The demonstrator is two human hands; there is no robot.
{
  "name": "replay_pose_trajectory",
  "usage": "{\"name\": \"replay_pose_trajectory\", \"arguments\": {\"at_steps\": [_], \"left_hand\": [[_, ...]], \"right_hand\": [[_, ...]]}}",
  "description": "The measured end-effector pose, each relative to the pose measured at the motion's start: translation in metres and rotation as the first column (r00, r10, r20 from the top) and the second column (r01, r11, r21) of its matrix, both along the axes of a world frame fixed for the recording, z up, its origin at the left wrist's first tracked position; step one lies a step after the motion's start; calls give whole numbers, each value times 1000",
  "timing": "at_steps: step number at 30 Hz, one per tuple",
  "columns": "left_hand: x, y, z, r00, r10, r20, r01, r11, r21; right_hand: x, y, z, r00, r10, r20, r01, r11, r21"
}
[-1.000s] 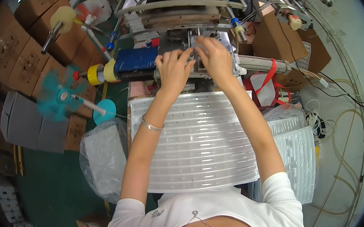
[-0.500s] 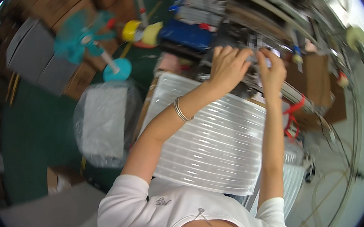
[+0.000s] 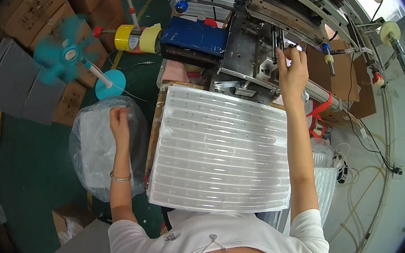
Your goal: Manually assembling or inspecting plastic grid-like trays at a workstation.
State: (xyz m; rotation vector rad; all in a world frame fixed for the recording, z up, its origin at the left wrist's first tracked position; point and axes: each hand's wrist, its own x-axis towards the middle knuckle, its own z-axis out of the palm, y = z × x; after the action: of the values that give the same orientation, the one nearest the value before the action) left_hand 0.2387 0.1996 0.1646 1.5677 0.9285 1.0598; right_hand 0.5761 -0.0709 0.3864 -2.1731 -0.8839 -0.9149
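Observation:
My right hand (image 3: 293, 72) is over the metal machine (image 3: 243, 56) at the far side, its fingers pinched beside two dark rods (image 3: 275, 45). Whatever sits between those fingertips is too small to make out. Off to the left, my left hand (image 3: 120, 123) hovers above a clear plastic bag (image 3: 136, 111) with a white block-like bundle (image 3: 95, 147) inside. Its fingers are curled in, and I cannot see what they hold, if anything. Between my arms lies a white ribbed tray (image 3: 222, 151) with rows of clear, shiny strips, touched by neither hand.
A teal fan (image 3: 70, 55) stands at the left, near stacked cardboard boxes (image 3: 36, 7) and grey bins (image 3: 15, 80). Yellow tape (image 3: 122, 37) and a blue box (image 3: 195, 35) sit left of the machine. Red ribbon (image 3: 319, 107) and cables hang at the right.
My left hand has left the machine and swung down left to above the plastic bag. The right hand stays at the machine, near the rods.

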Motion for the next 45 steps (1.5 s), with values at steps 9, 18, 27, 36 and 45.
{"name": "replay_pose_trajectory", "arguments": {"at_steps": [9, 18, 27, 36, 45], "left_hand": [[-26, 90, -123, 724, 177, -666, -118, 984, 133], [5, 163, -208, 203, 97, -974, 242, 959, 146], [19, 191, -250, -1, -122, -993, 205, 971, -120], [15, 169, -233, -39, -143, -989, 271, 951, -148], [-2, 81, -214, 191, -149, -970, 424, 904, -55]], "right_hand": [[-5, -27, 0, 984, 138, -109, -146, 987, -72], [32, -13, -27, 919, 98, -382, -28, 982, 184], [16, -22, -22, 827, 141, -544, -25, 976, 215], [-19, -87, -16, 817, 3, -577, 111, 981, 162], [-58, -148, 5, 846, -191, -497, 219, 976, -2]]}}
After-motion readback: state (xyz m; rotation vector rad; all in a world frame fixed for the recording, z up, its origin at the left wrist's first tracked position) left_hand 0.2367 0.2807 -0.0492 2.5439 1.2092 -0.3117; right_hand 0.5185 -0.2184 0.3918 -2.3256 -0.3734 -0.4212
